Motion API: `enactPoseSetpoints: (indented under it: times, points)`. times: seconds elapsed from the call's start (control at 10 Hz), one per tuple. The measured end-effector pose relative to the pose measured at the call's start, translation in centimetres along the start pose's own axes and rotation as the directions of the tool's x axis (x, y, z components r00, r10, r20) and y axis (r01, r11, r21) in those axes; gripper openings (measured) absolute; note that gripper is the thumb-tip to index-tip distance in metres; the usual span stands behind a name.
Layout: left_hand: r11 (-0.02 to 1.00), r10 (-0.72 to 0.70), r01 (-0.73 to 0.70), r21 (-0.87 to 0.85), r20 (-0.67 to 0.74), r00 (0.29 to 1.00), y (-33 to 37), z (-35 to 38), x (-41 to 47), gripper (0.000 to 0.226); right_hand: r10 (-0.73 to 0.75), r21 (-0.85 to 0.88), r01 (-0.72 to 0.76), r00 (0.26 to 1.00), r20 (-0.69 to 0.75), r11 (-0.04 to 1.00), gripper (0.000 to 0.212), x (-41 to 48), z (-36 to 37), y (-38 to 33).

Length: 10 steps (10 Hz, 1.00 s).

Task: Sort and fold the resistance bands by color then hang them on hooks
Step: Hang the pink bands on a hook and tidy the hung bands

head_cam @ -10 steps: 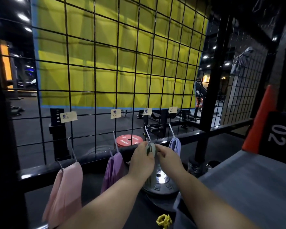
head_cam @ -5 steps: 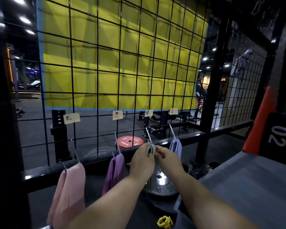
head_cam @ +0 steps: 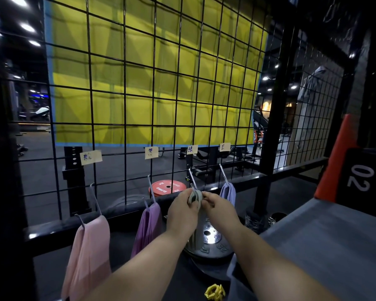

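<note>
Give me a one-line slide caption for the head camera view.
Left hand and right hand hold a folded green band at the third hook, between the purple band and blue band.

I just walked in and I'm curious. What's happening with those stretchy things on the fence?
A person is hanging folded bands on a wire grid. The left hand and right hand both pinch a green band at the third hook. A pink band, a purple band and a blue band hang on their own hooks beside it.
</note>
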<state>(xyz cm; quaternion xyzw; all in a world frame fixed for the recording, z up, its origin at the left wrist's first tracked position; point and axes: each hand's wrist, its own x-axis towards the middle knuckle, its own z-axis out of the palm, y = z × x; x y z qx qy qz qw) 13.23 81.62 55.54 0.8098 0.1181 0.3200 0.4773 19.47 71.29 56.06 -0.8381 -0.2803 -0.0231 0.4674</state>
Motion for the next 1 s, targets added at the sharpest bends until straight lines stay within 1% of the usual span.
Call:
enactPoseSetpoints:
  times: [0.2, 0.5, 0.7, 0.8, 0.9, 1.0]
  points:
    - [0.999, -0.005, 0.004, -0.033, -0.045, 0.999, -0.1, 0.3, 0.1, 0.036, -0.004, 0.039, 0.003, 1.0, 0.029, 0.999, 0.032, 0.2, 0.0, 0.3]
    - [0.991, -0.079, 0.067, -0.12, -0.1, 0.992, -0.5, 0.7, 0.7, 0.03, -0.015, 0.047, 0.014, 1.0, 0.019, 0.999, 0.038, 0.2, -0.1, 0.5]
    - [0.994, -0.074, 0.063, -0.094, -0.115, 0.991, -0.4, 0.7, 0.9, 0.029, -0.004, 0.038, 0.004, 1.0, 0.007, 0.999, 0.036, 0.3, -0.1, 0.5]
    - [0.994, -0.064, 0.049, -0.102, -0.146, 0.987, -0.1, 1.0, 0.6, 0.031, -0.008, 0.041, 0.008, 1.0, 0.008, 0.999, 0.03, 0.0, -0.4, 0.2]
    - [0.996, 0.019, -0.042, -0.08, -0.259, 0.966, 0.2, 1.5, 0.4, 0.027, -0.028, 0.023, 0.028, 1.0, -0.007, 0.999, 0.022, -0.4, -1.1, -0.1]
    - [0.991, 0.082, -0.105, -0.083, -0.244, 0.966, 1.7, 2.0, 0.2, 0.02, -0.011, -0.013, 0.011, 1.0, -0.027, 1.0, 0.026, -0.7, -2.1, -0.5]
